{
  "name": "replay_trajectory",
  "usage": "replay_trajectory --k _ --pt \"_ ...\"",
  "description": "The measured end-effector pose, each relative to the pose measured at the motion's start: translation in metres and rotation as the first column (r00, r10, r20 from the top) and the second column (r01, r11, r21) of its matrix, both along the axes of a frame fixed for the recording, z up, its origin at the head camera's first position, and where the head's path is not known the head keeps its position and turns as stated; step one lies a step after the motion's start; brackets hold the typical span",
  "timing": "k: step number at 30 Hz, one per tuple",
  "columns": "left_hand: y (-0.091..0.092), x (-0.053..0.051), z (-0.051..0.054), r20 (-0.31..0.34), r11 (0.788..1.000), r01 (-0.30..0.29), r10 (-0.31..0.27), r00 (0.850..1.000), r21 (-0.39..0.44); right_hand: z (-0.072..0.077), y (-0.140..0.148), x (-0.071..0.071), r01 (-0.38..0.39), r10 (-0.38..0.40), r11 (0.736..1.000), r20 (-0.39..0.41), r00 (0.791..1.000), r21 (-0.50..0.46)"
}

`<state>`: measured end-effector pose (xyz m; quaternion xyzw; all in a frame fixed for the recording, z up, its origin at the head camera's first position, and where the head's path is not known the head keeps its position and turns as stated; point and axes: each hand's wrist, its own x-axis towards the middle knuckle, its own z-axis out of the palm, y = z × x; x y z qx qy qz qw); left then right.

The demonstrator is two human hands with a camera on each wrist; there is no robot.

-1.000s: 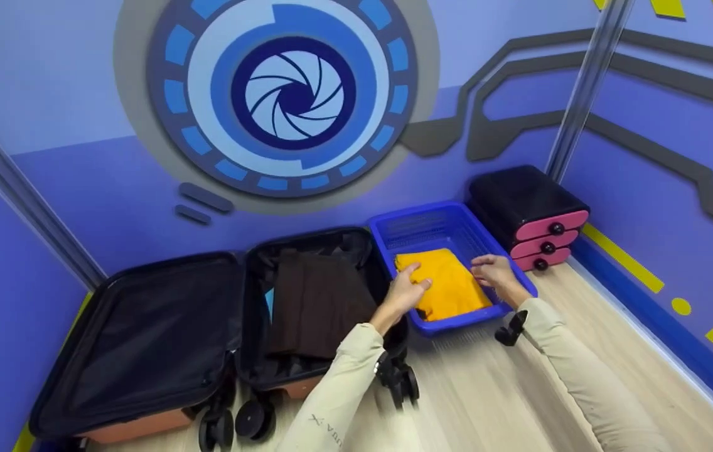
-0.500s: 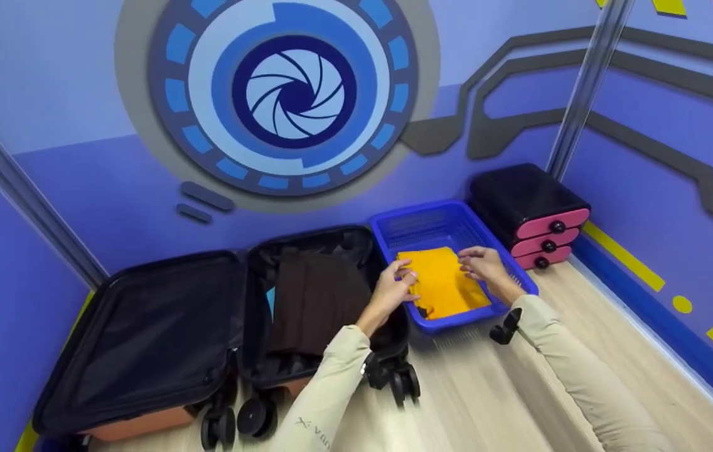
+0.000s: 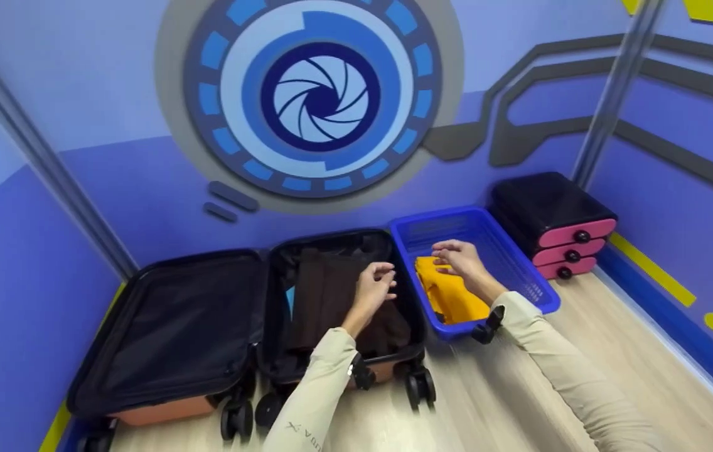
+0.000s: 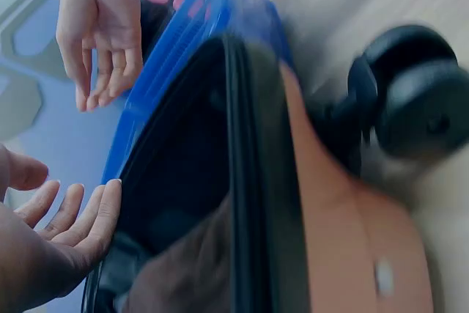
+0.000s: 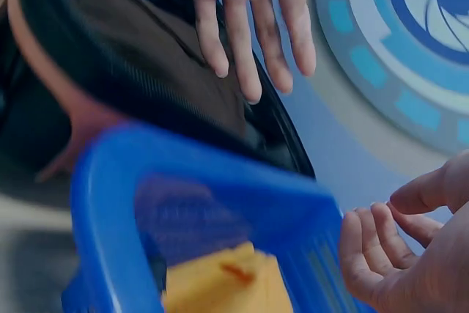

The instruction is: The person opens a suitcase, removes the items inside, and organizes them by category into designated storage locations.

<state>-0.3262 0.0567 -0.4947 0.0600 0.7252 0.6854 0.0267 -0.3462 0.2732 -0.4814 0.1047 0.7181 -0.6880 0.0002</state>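
Over the right edge of the brown folded garment point(image 3: 322, 301) in the open suitcase point(image 3: 421, 301), my left hand point(image 3: 372, 292) hovers with fingers loosely bent, holding nothing. My right hand point(image 3: 463, 263) is above the yellow cloth point(image 3: 450, 301) in the blue basket point(image 3: 529, 276), partly covering it. In the right wrist view no object shows between the right hand's point(image 5: 410, 247) loosely curved fingers, and the yellow cloth point(image 5: 227, 284) lies below. The left wrist view has the left hand point(image 4: 58, 240) beside the suitcase rim point(image 4: 234, 144), its fingers apart.
The suitcase's other half point(image 3: 174, 326) lies open at the left. Behind the basket's right side stands a black box with pink drawers point(image 3: 573, 235). Black wheels point(image 3: 419, 386) stick out at the suitcase's near side. A patterned wall point(image 3: 325, 207) closes off the back.
My left hand has left the yellow cloth and moved left over the suitcase. The right hand has shifted left within the basket. The cloth shows narrower, along the basket's left side.
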Motion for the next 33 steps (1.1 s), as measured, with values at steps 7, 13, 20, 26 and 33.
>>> replay_trajectory --k 7,13,20,26,33 --pt "-0.035 -0.01 -0.006 -0.015 0.993 -0.104 0.103 0.995 -0.05 0.002 -0.029 -0.004 -0.121 0.124 0.987 0.02 0.992 -0.103" --pt "-0.067 -0.014 -0.012 -0.058 0.963 -0.187 0.179 0.982 -0.192 -0.003 -0.056 -0.008 -0.287 0.294 0.954 0.082 0.952 -0.086" --pt "-0.11 -0.016 -0.019 -0.157 0.876 -0.332 0.295 0.942 -0.348 -0.008 -0.085 -0.008 -0.369 0.348 0.914 0.146 0.926 0.166" --pt "-0.148 -0.009 -0.026 -0.024 0.779 -0.371 0.417 0.909 -0.505 -0.022 -0.102 -0.006 -0.427 0.371 0.854 0.226 0.901 0.297" --pt "-0.165 0.004 -0.035 0.172 0.847 -0.217 0.336 0.926 -0.485 -0.042 -0.111 -0.003 -0.383 0.311 0.873 0.261 0.914 0.302"
